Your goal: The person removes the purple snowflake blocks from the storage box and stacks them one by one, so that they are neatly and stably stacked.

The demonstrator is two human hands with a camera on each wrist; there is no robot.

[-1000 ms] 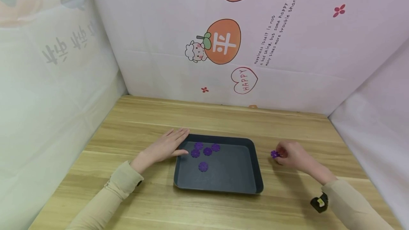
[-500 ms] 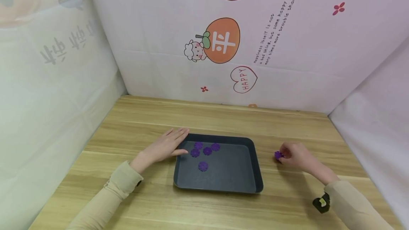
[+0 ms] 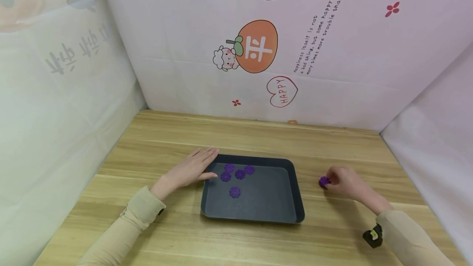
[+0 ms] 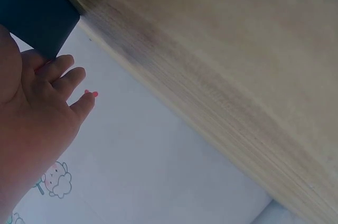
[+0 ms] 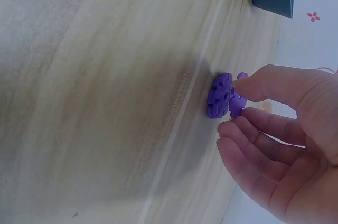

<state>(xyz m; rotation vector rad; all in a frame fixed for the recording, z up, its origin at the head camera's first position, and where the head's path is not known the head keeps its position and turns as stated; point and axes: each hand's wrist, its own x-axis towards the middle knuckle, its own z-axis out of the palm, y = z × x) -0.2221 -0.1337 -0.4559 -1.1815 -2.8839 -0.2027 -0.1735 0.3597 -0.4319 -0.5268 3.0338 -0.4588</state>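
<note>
A dark grey rectangular tray [image 3: 266, 200] lies on the wooden table with several purple notched plastic discs [image 3: 235, 192] inside, mostly grouped in its far left part. My left hand [image 3: 190, 169] rests on the tray's left rim, fingers fairly straight; the left wrist view shows its fingers by the tray corner [image 4: 39, 12]. Right of the tray, my right hand [image 3: 345, 182] pinches purple discs between thumb and fingers, low over the table. Close up in the right wrist view, one purple disc [image 5: 218, 97] stands against the tabletop, and a second disc [image 5: 240, 97] is partly hidden at the fingertips.
The wooden table [image 3: 207, 134] meets a printed white cloth [image 3: 177, 85] along its far edge. White cloth also hangs on the left and right sides. A dark band with a small device [image 3: 373, 235] sits at the right wrist.
My right hand has shifted slightly right and toward me with the purple discs, which now show at a different angle. The left hand and the tray stay put.
</note>
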